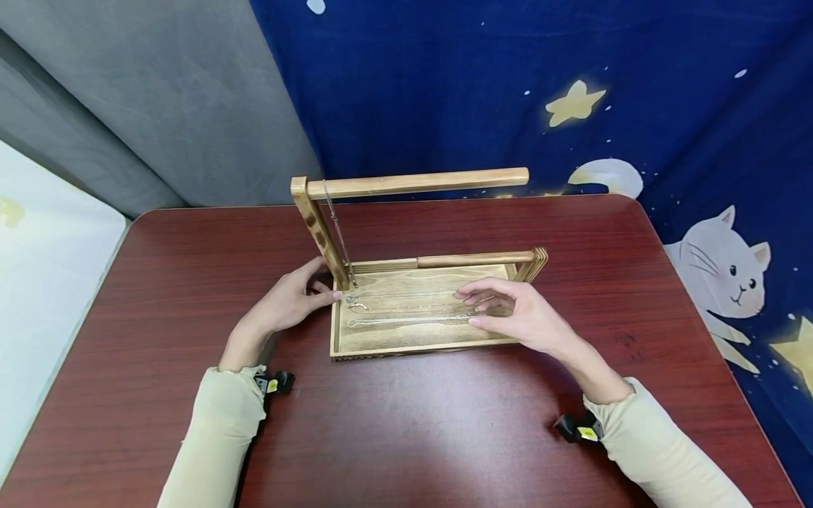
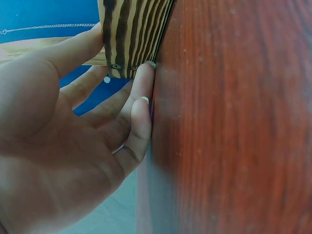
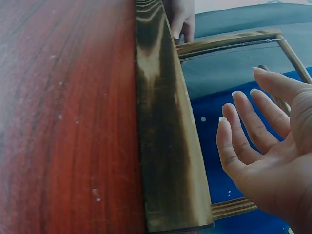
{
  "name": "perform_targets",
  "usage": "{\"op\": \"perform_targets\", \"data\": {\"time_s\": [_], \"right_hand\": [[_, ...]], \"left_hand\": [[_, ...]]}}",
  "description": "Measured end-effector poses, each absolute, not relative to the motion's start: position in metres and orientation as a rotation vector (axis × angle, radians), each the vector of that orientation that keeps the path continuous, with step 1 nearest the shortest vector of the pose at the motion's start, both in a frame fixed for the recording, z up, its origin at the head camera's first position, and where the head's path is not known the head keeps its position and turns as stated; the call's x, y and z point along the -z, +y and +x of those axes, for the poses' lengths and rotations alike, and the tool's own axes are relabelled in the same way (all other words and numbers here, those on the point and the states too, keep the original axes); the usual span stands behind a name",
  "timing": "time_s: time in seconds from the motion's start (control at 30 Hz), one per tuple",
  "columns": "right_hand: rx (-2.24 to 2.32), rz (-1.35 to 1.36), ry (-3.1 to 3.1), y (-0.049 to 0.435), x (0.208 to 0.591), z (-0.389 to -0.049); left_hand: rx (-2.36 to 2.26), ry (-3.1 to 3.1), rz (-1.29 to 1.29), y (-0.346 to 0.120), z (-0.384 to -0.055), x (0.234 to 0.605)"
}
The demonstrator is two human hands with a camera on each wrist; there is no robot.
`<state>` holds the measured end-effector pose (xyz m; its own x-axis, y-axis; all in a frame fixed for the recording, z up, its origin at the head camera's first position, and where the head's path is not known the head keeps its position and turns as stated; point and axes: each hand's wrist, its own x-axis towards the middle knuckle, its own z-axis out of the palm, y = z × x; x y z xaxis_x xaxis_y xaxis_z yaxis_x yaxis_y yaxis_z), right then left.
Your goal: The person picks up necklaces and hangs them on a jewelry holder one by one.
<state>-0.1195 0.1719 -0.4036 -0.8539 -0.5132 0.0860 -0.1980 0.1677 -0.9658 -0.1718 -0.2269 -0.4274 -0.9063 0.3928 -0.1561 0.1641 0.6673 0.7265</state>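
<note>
A wooden jewelry stand (image 1: 419,182) has a tall upper bar, a lower bar and a shallow tray (image 1: 432,346). Near the left post, a thin chain necklace (image 1: 336,226) hangs from the upper bar. Several fine necklaces (image 1: 406,321) lie lengthwise across the tray floor. My left hand (image 1: 288,300) holds the stand's left end, thumb at the tray rim and fingers by the post; in the left wrist view its fingertips (image 2: 144,73) meet the striped wood. Over the tray's right side hovers my right hand (image 1: 524,314), fingers (image 3: 258,119) loosely bent and apart, nothing visible between them.
The stand sits on a dark red wooden table (image 1: 413,423), toward its far edge. Behind hang a grey curtain (image 1: 159,92) and a blue curtain (image 1: 432,85) with stars and a cat. A wrist camera (image 1: 279,383) is strapped on each cuff.
</note>
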Motion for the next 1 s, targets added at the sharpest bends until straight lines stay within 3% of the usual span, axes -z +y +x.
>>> {"op": "perform_targets", "data": {"time_s": [1.0], "right_hand": [[1.563,-0.587,2.457,0.158,0.430,-0.129]], "left_hand": [[-1.087,2.586,0.447,-0.226,-0.171,0.426]]}}
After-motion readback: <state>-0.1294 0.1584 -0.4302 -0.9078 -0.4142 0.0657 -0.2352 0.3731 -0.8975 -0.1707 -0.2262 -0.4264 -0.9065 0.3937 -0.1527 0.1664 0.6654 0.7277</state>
